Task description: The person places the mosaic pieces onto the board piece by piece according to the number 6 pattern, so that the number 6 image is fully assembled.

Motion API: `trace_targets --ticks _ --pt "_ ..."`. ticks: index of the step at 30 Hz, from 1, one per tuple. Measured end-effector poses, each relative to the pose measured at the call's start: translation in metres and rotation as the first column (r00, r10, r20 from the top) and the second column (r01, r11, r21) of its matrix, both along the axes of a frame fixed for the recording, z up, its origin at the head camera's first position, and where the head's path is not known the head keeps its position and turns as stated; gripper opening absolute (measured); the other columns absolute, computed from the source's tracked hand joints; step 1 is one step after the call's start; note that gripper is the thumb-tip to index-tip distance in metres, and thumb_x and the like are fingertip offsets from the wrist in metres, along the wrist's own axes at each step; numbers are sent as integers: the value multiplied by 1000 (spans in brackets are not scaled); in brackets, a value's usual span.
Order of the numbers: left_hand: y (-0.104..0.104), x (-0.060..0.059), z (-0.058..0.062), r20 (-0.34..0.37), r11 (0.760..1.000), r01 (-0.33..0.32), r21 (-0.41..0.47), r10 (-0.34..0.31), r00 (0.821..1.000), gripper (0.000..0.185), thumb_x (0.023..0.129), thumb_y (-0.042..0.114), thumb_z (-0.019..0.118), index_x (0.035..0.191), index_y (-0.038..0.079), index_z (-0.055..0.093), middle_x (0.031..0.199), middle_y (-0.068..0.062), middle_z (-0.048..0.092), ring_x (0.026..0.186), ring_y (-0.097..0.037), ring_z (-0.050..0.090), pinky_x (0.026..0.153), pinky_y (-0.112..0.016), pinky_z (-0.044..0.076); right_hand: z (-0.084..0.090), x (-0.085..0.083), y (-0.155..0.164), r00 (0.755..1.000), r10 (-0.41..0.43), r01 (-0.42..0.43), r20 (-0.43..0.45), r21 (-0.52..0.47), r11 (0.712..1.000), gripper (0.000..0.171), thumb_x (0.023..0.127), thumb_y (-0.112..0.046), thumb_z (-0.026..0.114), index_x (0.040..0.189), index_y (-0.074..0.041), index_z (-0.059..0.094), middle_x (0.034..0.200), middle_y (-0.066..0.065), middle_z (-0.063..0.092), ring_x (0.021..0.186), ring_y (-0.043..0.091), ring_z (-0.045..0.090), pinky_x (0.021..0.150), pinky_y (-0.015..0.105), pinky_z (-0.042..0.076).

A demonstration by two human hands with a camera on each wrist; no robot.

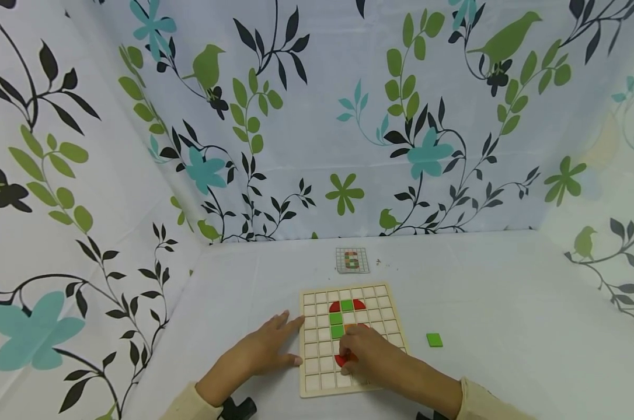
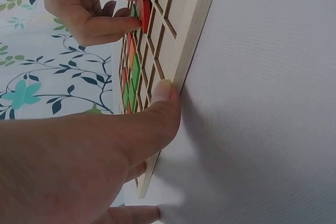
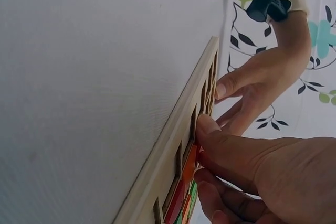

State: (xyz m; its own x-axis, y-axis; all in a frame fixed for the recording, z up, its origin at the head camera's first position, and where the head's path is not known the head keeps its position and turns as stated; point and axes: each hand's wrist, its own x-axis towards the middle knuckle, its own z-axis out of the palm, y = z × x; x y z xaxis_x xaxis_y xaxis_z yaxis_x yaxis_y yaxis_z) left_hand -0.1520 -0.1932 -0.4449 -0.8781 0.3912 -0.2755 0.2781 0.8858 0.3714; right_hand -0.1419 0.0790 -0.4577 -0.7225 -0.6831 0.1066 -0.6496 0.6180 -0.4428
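Observation:
A wooden grid board (image 1: 317,382) lies on the white table, with red quarter-round tiles (image 1: 359,304), green square tiles (image 1: 336,318) and some orange in its cells. Over the board's lower middle, my right hand (image 1: 372,353) pinches a red quarter-round tile (image 2: 145,17) between thumb and finger, at the cells. The right hand hides part of the pattern in the head view. My left hand (image 1: 267,344) rests at the board's left edge with fingers spread. Its thumb (image 2: 164,92) touches the board's rim in the left wrist view.
A loose green square tile (image 1: 434,340) lies right of the board. Behind the board is a small gridded card (image 1: 351,260) with a printed pattern. Patterned cloth (image 1: 343,146) with leaves and birds hangs behind the table and at its sides.

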Motion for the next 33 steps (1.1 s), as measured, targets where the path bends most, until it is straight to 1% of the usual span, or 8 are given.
trace_targets --ticks 5,9,13,18,24,28,32,33 --pt "0 0 0 -4 1000 8 5 -8 1000 81 87 49 74 155 19 40 158 -19 31 145 -40 27 105 -62 36 1 -1 1 1000 4 -4 -19 6 1000 19 80 -26 86 88 -19 71 83 -14 54 78 5 47 71 20 46" --pt "-1 1 -1 -6 1000 8 5 -8 1000 81 87 49 74 155 19 40 158 -19 31 145 -40 27 105 -62 36 1 -1 2 999 21 -21 -47 7 1000 20 81 -27 85 91 -18 70 85 -13 55 79 5 47 73 20 46" --pt "-1 0 0 -7 1000 5 -5 -5 1000 81 87 49 74 155 20 40 158 -19 31 145 -39 27 105 -62 36 0 -1 1 996 35 -37 -84 -16 999 17 85 -25 83 91 -16 70 87 -11 56 80 5 48 73 20 46" --pt "0 0 1 -7 1000 10 -15 -10 1000 81 87 50 73 155 20 39 159 -19 30 145 -39 27 105 -62 36 0 0 -2 992 29 -29 -121 -3 1000 12 87 -22 81 88 -16 70 86 -11 56 83 7 53 78 24 49" --pt "-1 -1 0 -9 1000 14 -10 -14 1000 81 88 51 72 156 20 39 159 -19 29 145 -39 28 105 -61 36 -2 0 -2 994 1 1 -110 25 1000 13 87 -26 81 85 -19 70 84 -13 52 79 5 49 74 22 48" --pt "-2 -1 -1 -17 1000 21 -12 -21 1000 82 88 50 73 155 20 39 158 -20 30 144 -40 29 104 -61 38 -4 0 -1 992 0 4 -128 35 999 16 86 -27 82 84 -17 69 83 -13 52 79 7 49 73 22 48" --pt "-2 0 -1 -32 999 25 -28 -26 999 82 87 52 73 155 21 39 158 -19 32 143 -40 32 102 -61 40 -2 -2 3 996 -9 11 -94 28 1000 13 86 -24 81 84 -16 71 83 -13 52 79 7 49 74 23 48" --pt "-2 0 -1 -33 999 22 -31 -23 999 83 87 52 73 155 21 39 158 -19 32 142 -40 32 102 -61 40 -2 -2 5 997 -15 17 -72 15 1000 11 87 -23 81 85 -16 72 84 -13 53 80 7 49 74 23 49"
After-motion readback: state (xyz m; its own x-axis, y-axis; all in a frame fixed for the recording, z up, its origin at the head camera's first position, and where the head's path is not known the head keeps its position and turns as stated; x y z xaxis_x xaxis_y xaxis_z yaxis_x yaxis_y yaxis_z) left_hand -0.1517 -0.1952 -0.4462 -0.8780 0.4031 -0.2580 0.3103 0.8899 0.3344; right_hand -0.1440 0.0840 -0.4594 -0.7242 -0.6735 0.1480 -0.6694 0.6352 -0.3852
